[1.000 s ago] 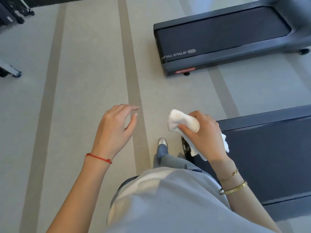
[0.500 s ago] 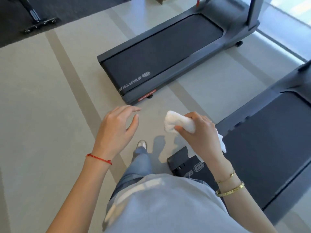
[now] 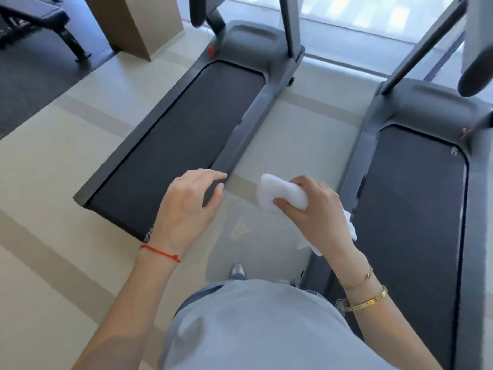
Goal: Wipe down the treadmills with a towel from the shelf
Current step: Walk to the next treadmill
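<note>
A crumpled white cloth towel (image 3: 284,194) sits bunched in the right hand (image 3: 318,209), whose fingers and thumb curl round its middle. One rounded end of the towel sticks out past the thumb toward the left hand, and a loose tail hangs out below the outer edge of the palm. The towel is held in the air, touching neither machine. Across from it, the left hand (image 3: 188,206) hovers with relaxed, slightly bent fingers parted and nothing in them.

Beyond the left hand's fingertips lies a dark grey treadmill with a black belt (image 3: 186,129), its near right corner just under those fingers in this view. Just outside the right hand runs the grey side rail of a second dark grey treadmill (image 3: 416,209), its belt stretching away alongside the forearm. Between both hands and under them is pale beige floor with darker stripes (image 3: 40,236). A thin red string bracelet (image 3: 160,252) circles the left wrist; two gold bracelets (image 3: 365,295) circle the right.
</note>
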`<move>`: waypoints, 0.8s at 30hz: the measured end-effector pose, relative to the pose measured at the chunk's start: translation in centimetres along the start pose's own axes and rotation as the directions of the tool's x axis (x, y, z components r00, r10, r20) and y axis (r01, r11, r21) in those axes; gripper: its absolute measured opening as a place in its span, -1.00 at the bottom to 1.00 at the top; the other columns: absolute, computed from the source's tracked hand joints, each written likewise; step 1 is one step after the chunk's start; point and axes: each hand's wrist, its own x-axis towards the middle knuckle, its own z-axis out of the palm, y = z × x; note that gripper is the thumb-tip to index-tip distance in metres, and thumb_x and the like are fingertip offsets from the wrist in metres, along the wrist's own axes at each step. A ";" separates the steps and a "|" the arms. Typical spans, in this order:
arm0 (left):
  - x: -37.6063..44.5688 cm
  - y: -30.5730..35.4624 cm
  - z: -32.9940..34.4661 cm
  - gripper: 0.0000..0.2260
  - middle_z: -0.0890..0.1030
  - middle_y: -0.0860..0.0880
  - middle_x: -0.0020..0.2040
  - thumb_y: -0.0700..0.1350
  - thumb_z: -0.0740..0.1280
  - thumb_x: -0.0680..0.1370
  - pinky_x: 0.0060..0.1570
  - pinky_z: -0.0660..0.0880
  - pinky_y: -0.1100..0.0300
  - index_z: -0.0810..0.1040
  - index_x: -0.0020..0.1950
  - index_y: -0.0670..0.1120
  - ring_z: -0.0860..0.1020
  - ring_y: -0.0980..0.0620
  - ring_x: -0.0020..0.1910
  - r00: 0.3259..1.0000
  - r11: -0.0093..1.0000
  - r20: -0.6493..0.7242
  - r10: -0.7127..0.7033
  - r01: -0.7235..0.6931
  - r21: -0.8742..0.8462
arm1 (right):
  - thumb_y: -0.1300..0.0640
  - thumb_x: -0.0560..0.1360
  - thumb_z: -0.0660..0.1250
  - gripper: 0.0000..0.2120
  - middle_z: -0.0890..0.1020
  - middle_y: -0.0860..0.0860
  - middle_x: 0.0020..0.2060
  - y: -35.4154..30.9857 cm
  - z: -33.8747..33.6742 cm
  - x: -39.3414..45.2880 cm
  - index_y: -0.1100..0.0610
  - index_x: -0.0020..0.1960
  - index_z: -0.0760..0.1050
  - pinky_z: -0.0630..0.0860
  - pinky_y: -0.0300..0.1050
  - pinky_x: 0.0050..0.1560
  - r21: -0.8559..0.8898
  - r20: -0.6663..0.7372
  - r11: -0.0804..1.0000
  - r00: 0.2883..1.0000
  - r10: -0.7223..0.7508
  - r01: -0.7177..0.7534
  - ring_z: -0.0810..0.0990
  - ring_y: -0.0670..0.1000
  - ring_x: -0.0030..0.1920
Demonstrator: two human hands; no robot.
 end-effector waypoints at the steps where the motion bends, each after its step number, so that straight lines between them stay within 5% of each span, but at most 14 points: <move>1: 2.2 -0.4 0.0 -0.80 0.64 0.04 0.15 -0.16 0.30 0.60 0.23 0.45 0.07 0.62 0.19 -0.07 0.56 0.05 0.16 0.999 0.999 0.027 0.035 -0.035 -0.001 | -0.09 0.42 0.46 -0.75 0.58 -0.12 -0.18 -0.3 0.1 1.4 0.01 0.00 0.52 0.41 -0.08 -0.10 -0.009 -0.024 1.000 0.999 0.021 -0.021 0.49 -0.04 -0.13; 11: 21.6 0.8 4.3 -0.79 0.65 0.01 0.13 -0.14 0.29 0.60 0.23 0.45 0.08 0.62 0.19 -0.10 0.58 0.03 0.14 0.903 0.917 0.167 0.395 -0.377 -0.131 | -0.02 0.41 0.50 -0.72 0.61 -0.04 -0.19 0.6 -2.4 12.3 0.12 -0.01 0.55 0.47 -0.01 -0.02 -0.046 -0.328 0.970 0.921 0.212 -0.240 0.52 0.01 -0.16; 24: 45.2 13.3 15.5 -0.81 0.65 0.01 0.11 -0.14 0.29 0.61 0.12 0.53 0.02 0.63 0.18 -0.10 0.59 0.00 0.11 0.749 0.735 0.117 0.653 -0.588 -0.338 | -0.09 0.43 0.47 -0.72 0.59 -0.10 -0.19 9.3 -12.2 28.2 0.04 0.02 0.55 0.51 0.01 -0.03 0.030 -0.590 0.921 0.736 0.331 -0.389 0.51 -0.01 -0.15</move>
